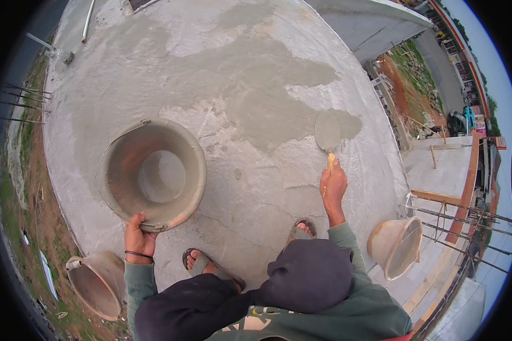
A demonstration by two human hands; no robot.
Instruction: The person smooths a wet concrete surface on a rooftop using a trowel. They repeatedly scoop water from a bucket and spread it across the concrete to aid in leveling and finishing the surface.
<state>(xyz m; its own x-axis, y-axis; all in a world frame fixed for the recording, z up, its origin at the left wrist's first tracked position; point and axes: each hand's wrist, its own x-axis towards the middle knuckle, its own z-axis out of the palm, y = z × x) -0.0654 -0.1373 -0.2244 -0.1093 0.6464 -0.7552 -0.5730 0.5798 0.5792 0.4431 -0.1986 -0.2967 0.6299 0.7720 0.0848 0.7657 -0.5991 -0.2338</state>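
Note:
My left hand (140,238) grips the near rim of a mortar-caked bucket (196,165), its thumb over the edge. The bucket tilts so that I look into it; a little grey, wet residue shows on its bottom. My right hand (333,184) is closed round the wooden handle of a trowel (327,132). The trowel's rounded blade, coated in grey, lies over the edge of a patch of wet mortar (261,108). That darker patch spreads irregularly over the pale concrete slab (239,227) ahead of me.
A second bucket (99,284) lies tipped at the slab's left edge, and another bucket (395,247) leans at the right edge. Rebar rods (466,221) jut out on the right, more rods (25,105) on the left. The slab's sides drop to lower ground. A white pipe (88,21) lies far left.

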